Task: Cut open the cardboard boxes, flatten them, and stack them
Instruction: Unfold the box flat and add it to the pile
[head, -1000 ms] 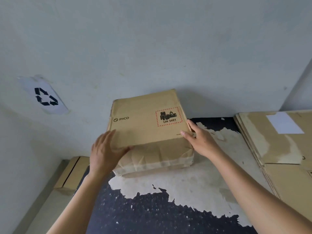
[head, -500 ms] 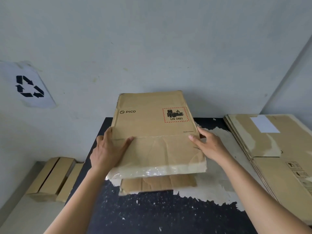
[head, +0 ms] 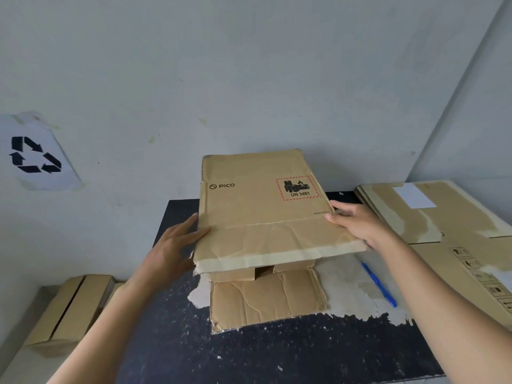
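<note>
Nearest, down to the left of the PICO box (head: 260,206) and lower than the table (head: 277,356), a smaller carton (head: 69,311) sits closed, so at least one box seems to await cutting. On the table, a creased flap (head: 266,300) of the PICO box lies splayed toward the viewer. Its near end is open, but the body has depth and is not flat. A slim blue tool (head: 378,284) lies just right of the box; pen or cutter, I cannot tell. The left hand (head: 174,248) lies with fairly straight fingers along the box's left edge. The right hand (head: 360,225) grips the right edge, fingers (head: 335,217) curled over it. Further right, a stack of flattened cardboard (head: 448,245) suggests other boxes are done, though the frame cuts it off. The box's far end and underside are hidden.
</note>
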